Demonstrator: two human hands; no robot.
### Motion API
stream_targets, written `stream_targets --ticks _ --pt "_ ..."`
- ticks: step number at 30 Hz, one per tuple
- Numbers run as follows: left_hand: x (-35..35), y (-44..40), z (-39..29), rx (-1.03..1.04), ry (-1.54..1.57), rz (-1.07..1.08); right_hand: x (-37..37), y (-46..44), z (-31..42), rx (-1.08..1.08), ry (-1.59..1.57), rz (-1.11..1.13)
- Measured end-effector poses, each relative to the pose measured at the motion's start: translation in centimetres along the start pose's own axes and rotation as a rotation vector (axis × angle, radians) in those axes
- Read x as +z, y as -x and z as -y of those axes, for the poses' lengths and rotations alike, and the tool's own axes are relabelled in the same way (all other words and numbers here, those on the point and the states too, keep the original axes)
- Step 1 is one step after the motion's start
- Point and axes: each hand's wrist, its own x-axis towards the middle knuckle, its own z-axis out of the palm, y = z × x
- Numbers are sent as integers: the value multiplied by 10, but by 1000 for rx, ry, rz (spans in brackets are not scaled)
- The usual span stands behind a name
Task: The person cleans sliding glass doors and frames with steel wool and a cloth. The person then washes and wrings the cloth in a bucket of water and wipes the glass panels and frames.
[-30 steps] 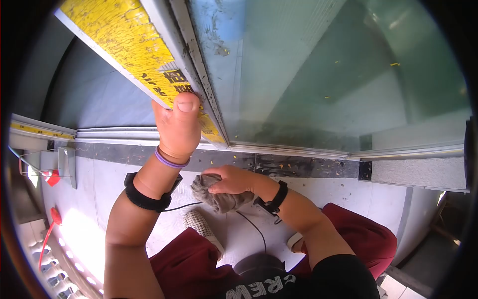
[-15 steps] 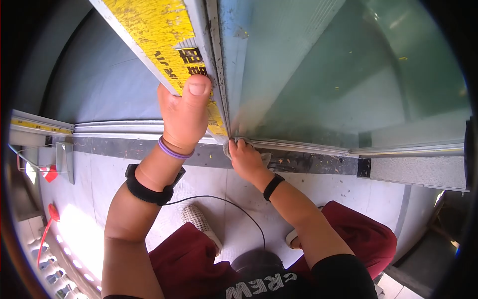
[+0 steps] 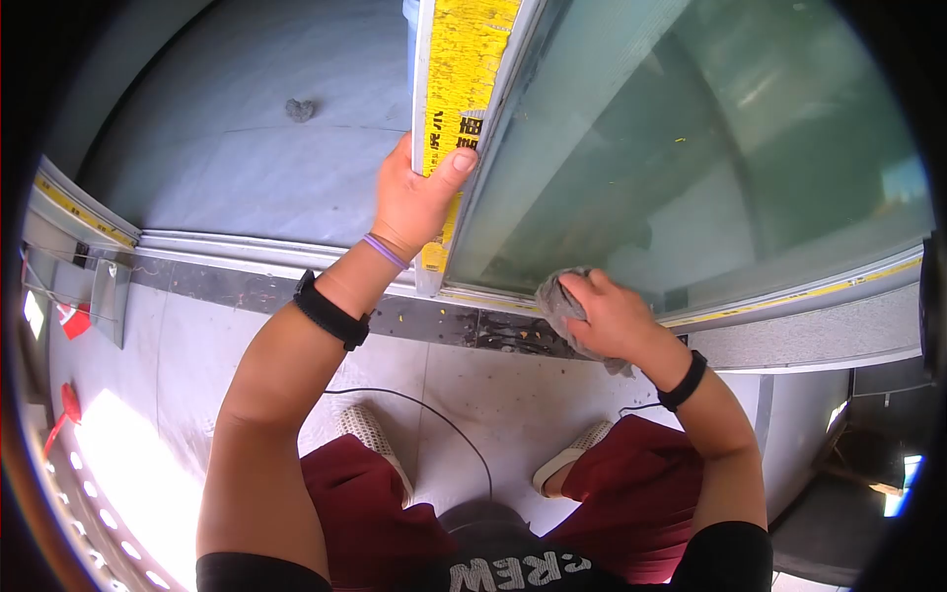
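Observation:
My left hand (image 3: 419,197) is wrapped round the edge frame of a sliding glass door, its thumb on the yellow taped face (image 3: 469,59). In my right hand (image 3: 607,316) is a crumpled grey cloth (image 3: 564,301), pressed at the bottom edge of the glass panel (image 3: 631,158), near the lower rail. Part of the cloth hangs below my fingers. The yellow strip carries dark printed characters and is cracked and worn.
A dark stone threshold (image 3: 395,314) runs below the door track (image 3: 247,250). A black cable (image 3: 434,409) crosses the pale floor between my feet. A small grey clump (image 3: 300,110) lies beyond the door opening. Metal rack and red object (image 3: 74,321) stand at left.
The door edge and my left hand have shifted right in view. My right hand has moved from above the floor to the door's foot, then right along the bottom rail with the cloth.

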Motion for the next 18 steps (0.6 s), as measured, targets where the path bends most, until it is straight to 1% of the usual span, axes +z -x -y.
stream_targets --ticks 1,2,4,5,7,8,10,12,13,14,15,16,17,18 --pt "0 0 -1 5 -4 -2 -22 8 8 -61 -9 -161" --pt "1 0 -2 -2 -5 -3 -39 14 13 -67 -8 -164" --pt "-2 -2 -1 -31 16 4 -62 13 19 -306 94 -540" --pt "-2 -1 0 -32 12 -4 -59 7 16 -314 92 -537" --pt "0 -1 -1 2 33 -7 -33 -13 9 -418 231 -789" --pt "0 0 -1 -3 20 -11 -9 -23 5 -423 218 -789" --pt "0 -1 -2 40 19 -13 52 -48 -2 -478 497 -901" --pt "-1 1 -1 27 36 -8 108 -64 0 -508 413 -625" --pt "-1 1 -1 32 68 -1 142 -69 -6 -499 404 -629" --pt "-3 0 0 10 101 33 176 -72 -11 -452 369 -363" --pt "-3 -1 0 17 96 40 192 -75 -11 -406 334 -104" --pt "-4 -1 0 41 31 24 190 -71 -11 -408 337 -117" --pt "-4 0 0 60 -29 1 185 -61 -16 -312 94 9" --pt "0 2 -4 44 79 -8 174 -51 -25 -206 -142 140"
